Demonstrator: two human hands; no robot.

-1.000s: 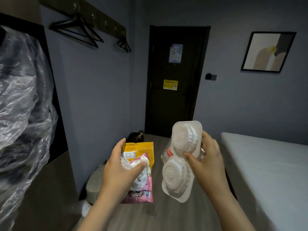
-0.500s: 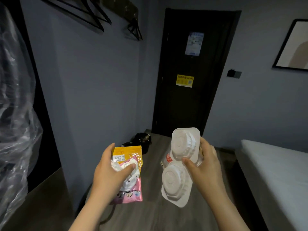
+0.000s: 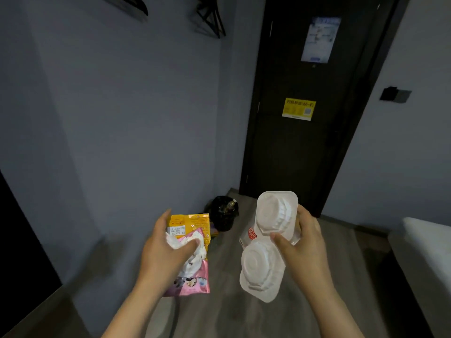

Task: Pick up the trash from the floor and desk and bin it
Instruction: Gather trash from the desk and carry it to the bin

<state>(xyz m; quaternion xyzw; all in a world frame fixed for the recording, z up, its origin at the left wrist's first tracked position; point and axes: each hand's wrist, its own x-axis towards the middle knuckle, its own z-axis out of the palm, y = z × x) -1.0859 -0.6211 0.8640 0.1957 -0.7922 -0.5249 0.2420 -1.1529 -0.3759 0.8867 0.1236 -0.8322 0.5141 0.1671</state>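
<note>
So the black-bagged trash bin point(image 3: 223, 213) by the dark door's point(image 3: 307, 106) corner is way closer now; left hand point(image 3: 166, 252) clamps yellow and pink snack wrappers point(image 3: 192, 242) plus crumpled tissue, right hand point(image 3: 305, 242) grips the white moulded plastic tray point(image 3: 266, 245), drop-off looks imminent

Place: small rented guest room, hotel-like.
Door point(image 3: 302, 106): dark, carrying a printed notice point(image 3: 320, 40) and a yellow Wi-Fi sticker point(image 3: 298, 110).
Wall: plain grey; black clothes hangers point(image 3: 210, 18) hang high up.
Bed point(image 3: 424, 254): white corner at right edge.
Floor point(image 3: 219, 313): grey wood-look boards.
Bin point(image 3: 223, 212): black-lined, beside the door.
</note>
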